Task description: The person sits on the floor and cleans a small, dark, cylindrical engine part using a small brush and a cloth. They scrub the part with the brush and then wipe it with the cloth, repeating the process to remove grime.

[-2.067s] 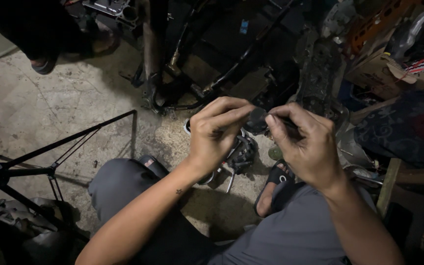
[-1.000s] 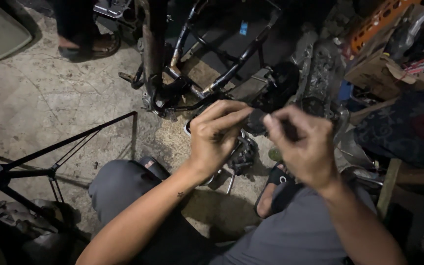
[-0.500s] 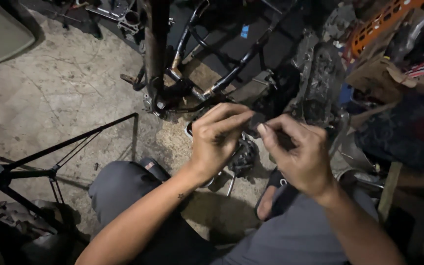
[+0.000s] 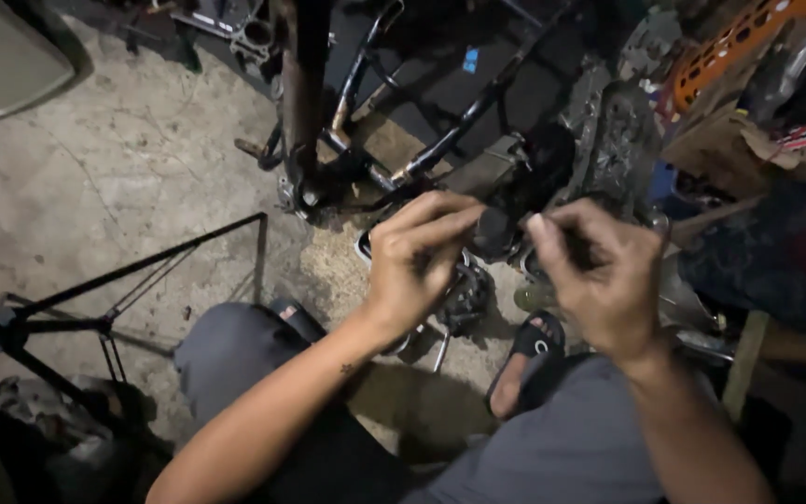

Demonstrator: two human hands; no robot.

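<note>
Both hands are pinching one small dark part [image 4: 494,231] between them at chest height: the left hand [image 4: 414,266] is curling its fingers down onto the part's left end, and the right hand [image 4: 601,275] is pressing thumb and forefinger together at its right end. What kind of part it is cannot be told; it is dark and half hidden by the fingers.

Going from large to small around them: the concrete floor [image 4: 95,177] is filling the left half of the view, stained and cracked. A black frame [image 4: 478,103] of bent tubes is lying across the top, just beyond the hands. A tripod [image 4: 114,289] is spreading its thin black legs over the floor at left. The person's grey trouser legs [image 4: 552,448] are showing at the bottom. An engine casing [image 4: 618,140] is standing upright behind the right hand. An orange crate [image 4: 748,33] is sitting at the upper right. A grey bin [image 4: 2,51] is standing in the upper left corner. A black sandal [image 4: 529,359] is on the foot under the right hand. A metal piece [image 4: 464,303] is lying on the floor beneath the hands.
</note>
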